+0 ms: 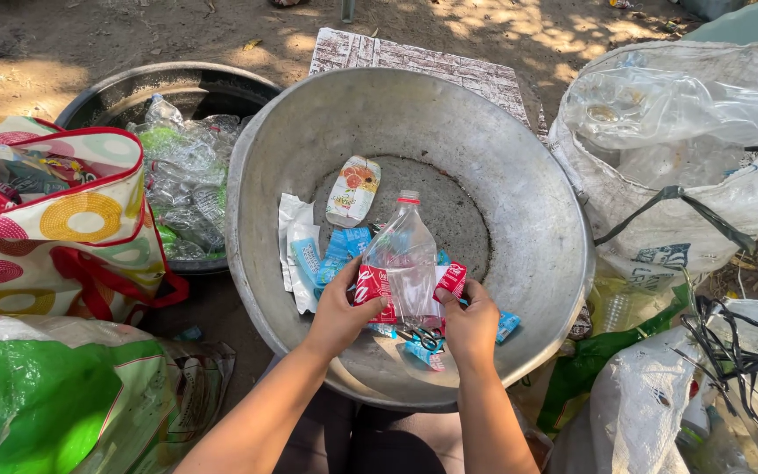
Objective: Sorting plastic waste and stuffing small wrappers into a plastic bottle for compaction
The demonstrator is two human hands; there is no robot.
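Both hands, left hand (337, 309) and right hand (469, 323), pinching bottle (404, 263) label, mid-basin (519, 132).

Basin (519, 219): dull grey metal, dark rust-brown patch at centre. Bottle (405, 254): clear, red cap, red-and-white label (370, 290). Loose labels (331, 254): blue, white; one wrapper (353, 189) white with orange. Left bag (72, 219): cream, yellow, pink and green rings, red trim. Near-left sack (54, 395): green and white. Right sacks (660, 193): white.
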